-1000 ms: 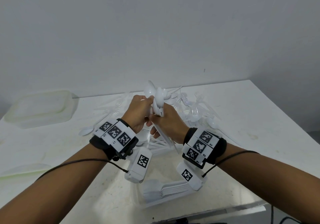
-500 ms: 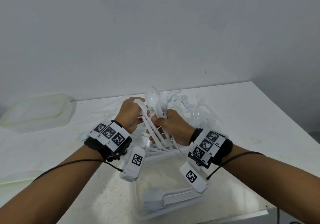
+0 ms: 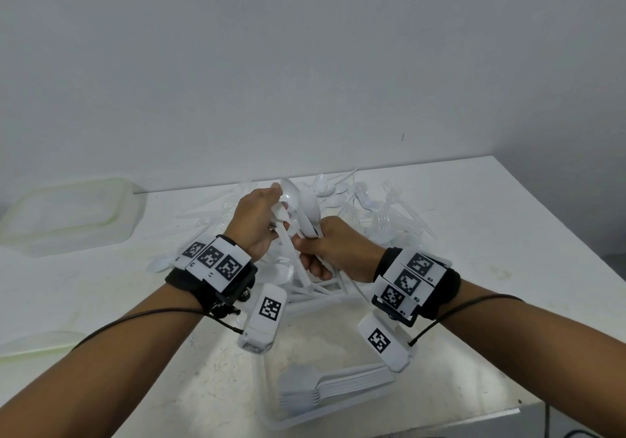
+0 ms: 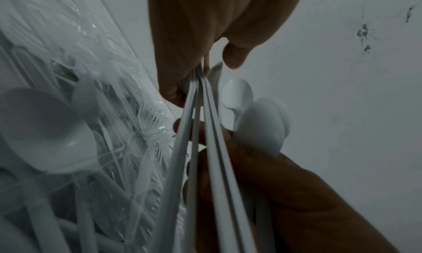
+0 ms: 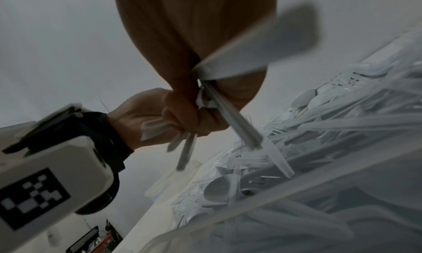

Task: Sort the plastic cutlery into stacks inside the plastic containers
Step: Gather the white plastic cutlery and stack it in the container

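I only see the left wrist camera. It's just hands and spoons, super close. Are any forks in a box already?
Observer: Yes. The head view shows a stack of forks lying inside the clear container nearest the person.
Operator: Is there another box?
Observer: A second container sits at the table's far left. I cannot tell if anything is in it.
Operator: Are any spoons lying away from the pile?
Observer: One lone spoon lies on the table just left of the left wrist.
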Action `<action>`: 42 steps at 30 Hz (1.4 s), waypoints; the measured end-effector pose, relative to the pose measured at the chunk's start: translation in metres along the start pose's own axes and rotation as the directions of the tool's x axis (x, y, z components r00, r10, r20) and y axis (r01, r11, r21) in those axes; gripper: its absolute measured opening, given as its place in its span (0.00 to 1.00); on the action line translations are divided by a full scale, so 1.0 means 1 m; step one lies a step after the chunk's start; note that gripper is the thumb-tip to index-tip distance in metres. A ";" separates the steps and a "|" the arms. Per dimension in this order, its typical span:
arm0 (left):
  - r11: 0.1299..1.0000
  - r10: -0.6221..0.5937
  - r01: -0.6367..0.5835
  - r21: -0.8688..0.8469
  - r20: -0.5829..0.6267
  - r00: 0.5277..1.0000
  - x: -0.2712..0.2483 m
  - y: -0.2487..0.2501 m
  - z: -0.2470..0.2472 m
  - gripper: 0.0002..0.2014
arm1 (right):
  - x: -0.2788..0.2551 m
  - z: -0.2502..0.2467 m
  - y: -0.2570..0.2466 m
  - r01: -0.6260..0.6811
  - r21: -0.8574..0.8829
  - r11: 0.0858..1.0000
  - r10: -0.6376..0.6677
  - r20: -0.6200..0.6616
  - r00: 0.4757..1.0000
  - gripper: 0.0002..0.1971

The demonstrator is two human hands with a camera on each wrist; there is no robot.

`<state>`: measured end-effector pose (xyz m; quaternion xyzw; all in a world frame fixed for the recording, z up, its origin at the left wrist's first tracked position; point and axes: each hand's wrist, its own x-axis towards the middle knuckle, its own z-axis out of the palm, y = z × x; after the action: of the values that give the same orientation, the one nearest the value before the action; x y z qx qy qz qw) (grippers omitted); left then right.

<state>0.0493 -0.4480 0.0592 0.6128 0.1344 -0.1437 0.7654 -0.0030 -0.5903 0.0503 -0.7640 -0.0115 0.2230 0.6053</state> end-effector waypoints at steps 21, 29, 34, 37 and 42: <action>0.983 0.153 -0.145 0.116 -0.063 0.986 0.007 -0.001 -0.006 0.13 | -0.009 -0.015 -0.004 -0.209 0.226 0.952 0.142 0.279 0.950 0.19; 0.997 0.073 -0.071 -0.016 0.120 0.990 0.002 -0.004 0.000 0.06 | -0.006 -0.022 -0.008 -0.287 0.289 0.913 0.143 0.434 0.890 0.22; 0.990 0.102 -0.110 0.086 0.097 0.990 0.001 -0.002 0.003 0.16 | -0.004 -0.018 -0.009 -0.256 0.206 0.944 0.168 0.369 0.914 0.20; 0.977 0.161 -0.155 0.147 -0.030 0.987 0.007 0.002 -0.007 0.19 | -0.005 -0.020 -0.006 -0.168 0.085 0.982 0.143 0.241 0.960 0.19; 0.977 0.166 -0.165 0.133 0.007 0.986 0.010 0.004 -0.012 0.09 | -0.001 -0.026 0.002 -0.072 -0.140 0.988 0.070 -0.020 0.997 0.16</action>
<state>0.0597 -0.4358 0.0560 0.6719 0.0748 -0.0869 0.7317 0.0053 -0.6153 0.0532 -0.8064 0.0047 0.2372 0.5417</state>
